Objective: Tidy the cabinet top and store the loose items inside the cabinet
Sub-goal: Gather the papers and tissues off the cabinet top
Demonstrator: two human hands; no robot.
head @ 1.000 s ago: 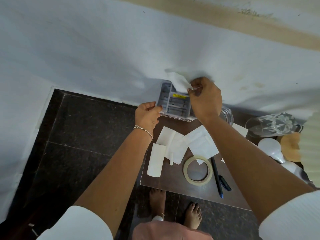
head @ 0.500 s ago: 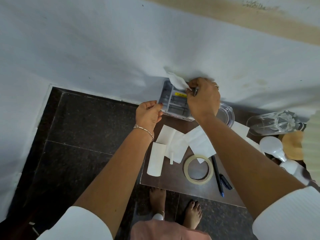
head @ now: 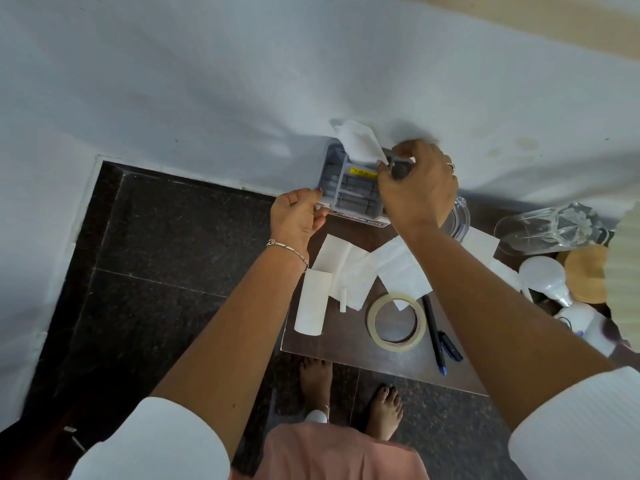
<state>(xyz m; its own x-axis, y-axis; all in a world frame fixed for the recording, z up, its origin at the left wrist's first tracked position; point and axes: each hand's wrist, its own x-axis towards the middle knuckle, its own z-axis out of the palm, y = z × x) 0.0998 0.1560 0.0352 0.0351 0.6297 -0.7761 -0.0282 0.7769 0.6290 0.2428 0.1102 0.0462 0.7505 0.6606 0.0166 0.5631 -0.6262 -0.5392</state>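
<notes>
The left hand (head: pixel 298 220) grips the grey compartment box (head: pixel 349 192) by its near corner. The right hand (head: pixel 420 190) pinches white paper (head: pixel 360 142) between its fingertips.

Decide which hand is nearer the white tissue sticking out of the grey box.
Right. The right hand pinches the white tissue at its lower corner; the left hand grips the grey box at its near left corner.

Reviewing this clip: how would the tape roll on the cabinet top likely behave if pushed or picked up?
The tape roll lies flat, so a push would probably slide it rather than roll it; on edge it would likely roll. Its thin ring with a wide hole suggests it is light and stiff, easy to hook with a finger.
</notes>
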